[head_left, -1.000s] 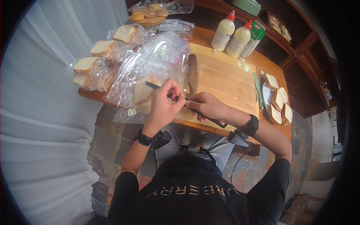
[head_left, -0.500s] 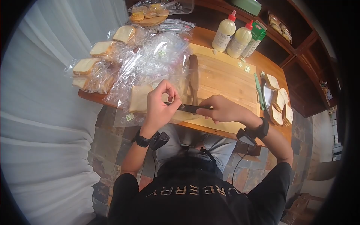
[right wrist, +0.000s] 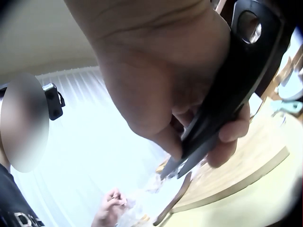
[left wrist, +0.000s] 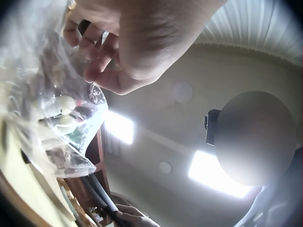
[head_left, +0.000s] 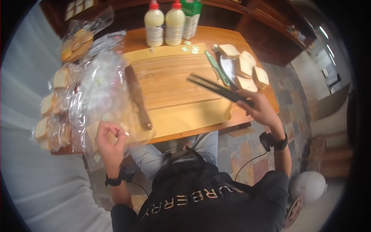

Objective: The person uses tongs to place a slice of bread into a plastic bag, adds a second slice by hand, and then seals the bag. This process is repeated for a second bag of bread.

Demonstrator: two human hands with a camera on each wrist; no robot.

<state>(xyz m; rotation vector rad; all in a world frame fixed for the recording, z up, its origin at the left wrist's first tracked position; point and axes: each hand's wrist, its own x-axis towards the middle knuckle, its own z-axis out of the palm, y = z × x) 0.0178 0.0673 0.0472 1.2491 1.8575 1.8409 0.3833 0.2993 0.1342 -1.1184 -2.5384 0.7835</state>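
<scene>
My right hand [head_left: 259, 108] grips black tongs [head_left: 216, 89] over the right part of the wooden cutting board [head_left: 170, 83]. Their two long arms stand apart at the far end. In the right wrist view, fingers and thumb wrap the tongs' dark handle [right wrist: 227, 80]. My left hand [head_left: 111, 139], at the table's front left, pinches the edge of a clear plastic bag [left wrist: 71, 137] between thumb and forefinger. A pale bread slice [head_left: 92, 133] shows through the plastic beside that hand. A long brown wooden tool [head_left: 137, 96] lies along the board's left side, partly beneath clear plastic.
Several bagged sandwiches [head_left: 48, 104] line the left edge, beside a heap of clear bags [head_left: 96, 77]. Two squeeze bottles [head_left: 154, 29] and a green carton [head_left: 191, 19] stand behind the board. On the right, a green tool [head_left: 217, 67] lies near a plate [head_left: 228, 69] with bread slices [head_left: 244, 66].
The tongs have come away from the bagged bread and swung right over the board with my right hand. The left hand stays by the bag. The head view has turned right.
</scene>
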